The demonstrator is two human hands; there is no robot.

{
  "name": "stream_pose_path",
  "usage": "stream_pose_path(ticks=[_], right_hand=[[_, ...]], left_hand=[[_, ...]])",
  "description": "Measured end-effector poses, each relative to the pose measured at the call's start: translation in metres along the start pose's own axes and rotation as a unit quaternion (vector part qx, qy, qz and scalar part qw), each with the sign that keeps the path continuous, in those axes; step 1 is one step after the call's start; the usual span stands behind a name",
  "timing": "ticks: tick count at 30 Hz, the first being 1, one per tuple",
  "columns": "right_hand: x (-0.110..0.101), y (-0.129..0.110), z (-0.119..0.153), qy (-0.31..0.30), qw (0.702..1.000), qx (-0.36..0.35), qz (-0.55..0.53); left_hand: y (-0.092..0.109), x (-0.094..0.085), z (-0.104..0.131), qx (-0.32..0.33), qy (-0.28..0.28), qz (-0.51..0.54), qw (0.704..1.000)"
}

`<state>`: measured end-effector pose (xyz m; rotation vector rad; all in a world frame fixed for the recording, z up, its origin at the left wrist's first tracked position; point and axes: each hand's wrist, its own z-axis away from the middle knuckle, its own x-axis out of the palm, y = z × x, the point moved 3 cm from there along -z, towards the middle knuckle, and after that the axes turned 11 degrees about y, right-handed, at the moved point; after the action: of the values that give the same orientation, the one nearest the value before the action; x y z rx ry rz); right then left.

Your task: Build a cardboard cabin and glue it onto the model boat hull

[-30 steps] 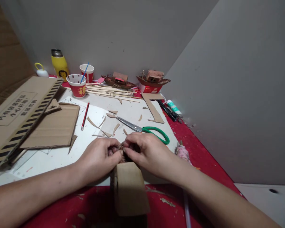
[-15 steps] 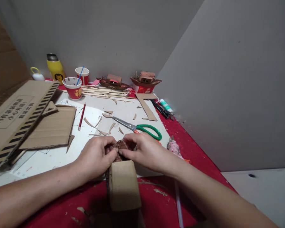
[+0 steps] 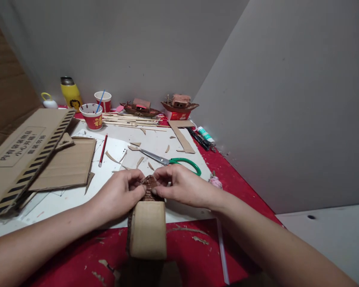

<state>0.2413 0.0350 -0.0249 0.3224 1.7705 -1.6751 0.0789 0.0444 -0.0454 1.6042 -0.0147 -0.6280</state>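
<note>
A brown model boat [image 3: 150, 194] points away from me at the table's near edge, its deck scored with crosswise lines. A plain tan, curved canopy [image 3: 148, 231] covers its nearer part. My left hand [image 3: 122, 194] pinches the left side of the far end, thumb on top and fingers curled beneath. From the right, my right hand [image 3: 179, 186] grips the same end, its thumb close to the deck. The fingertips are partly hidden. Just beyond my hands lie green-handled scissors [image 3: 184, 162] among cardboard offcuts [image 3: 140, 162].
Cardboard sheets [image 3: 62, 163] and a red pencil [image 3: 103, 150] lie left. Behind stand a paint-stained paper cup [image 3: 91, 119], a yellow bottle [image 3: 71, 95], thin wooden sticks [image 3: 131, 119] and two finished-looking model boats [image 3: 141, 107]. A glue gun [image 3: 215, 181] is partly behind my right forearm.
The view has shifted slightly. The boat sits a little further left in it, and my thumbs are further apart, baring more of the lined deck. Both hands keep their hold.
</note>
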Motion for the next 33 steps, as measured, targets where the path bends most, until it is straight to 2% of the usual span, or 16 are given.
stream_pose_path(ticks=[7,15,19,25,30,33], right_hand=[[0.004,-0.01,-0.004,0.007,0.996,-0.014,0.093],[0.014,-0.004,-0.012,0.014,0.997,0.009,0.075],[0.01,-0.004,-0.011,0.016,0.997,0.013,0.07],[0.001,-0.009,-0.006,-0.027,0.998,0.008,0.051],[0.004,-0.018,-0.003,0.038,0.994,-0.025,0.104],[0.009,-0.019,-0.002,0.05,0.992,-0.04,0.105]], left_hand=[[0.002,0.002,0.005,0.023,0.03,-0.048,0.998],[-0.009,0.001,0.002,0.009,0.046,-0.06,0.997],[-0.006,0.001,0.002,0.013,0.05,-0.048,0.997],[0.0,0.001,0.003,0.024,0.047,-0.056,0.997],[-0.001,0.001,0.003,0.035,0.059,-0.074,0.995],[0.0,0.0,0.004,0.047,0.066,-0.083,0.993]])
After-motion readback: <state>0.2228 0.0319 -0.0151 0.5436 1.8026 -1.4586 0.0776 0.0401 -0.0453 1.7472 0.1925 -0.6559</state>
